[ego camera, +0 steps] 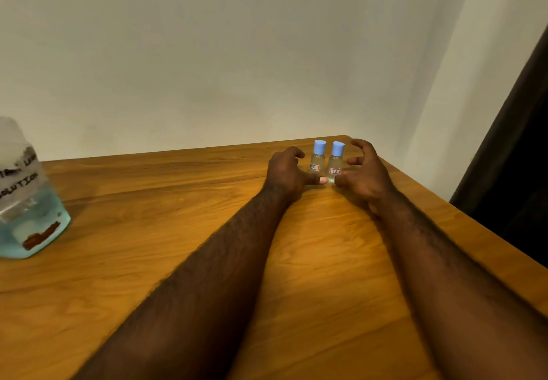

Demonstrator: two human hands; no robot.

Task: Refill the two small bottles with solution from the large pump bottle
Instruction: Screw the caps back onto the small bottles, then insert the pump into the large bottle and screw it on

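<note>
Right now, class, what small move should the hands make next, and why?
Probably close the right hand on the right small bottle and lift it: it and the left small bottle are capped, the left hand grips nothing either, and the large bottle stands far left.

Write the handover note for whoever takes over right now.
Left hand: cupped beside the left bottle, gripping nothing.
Right hand: cupped beside the right bottle, gripping nothing.
Both small bottles stand upright, capped, side by side near the table's far right corner.
Large bottle: far left, partly full of blue solution.
Done: no refilling evident.
Left: uncap, refill both, recap.
</note>
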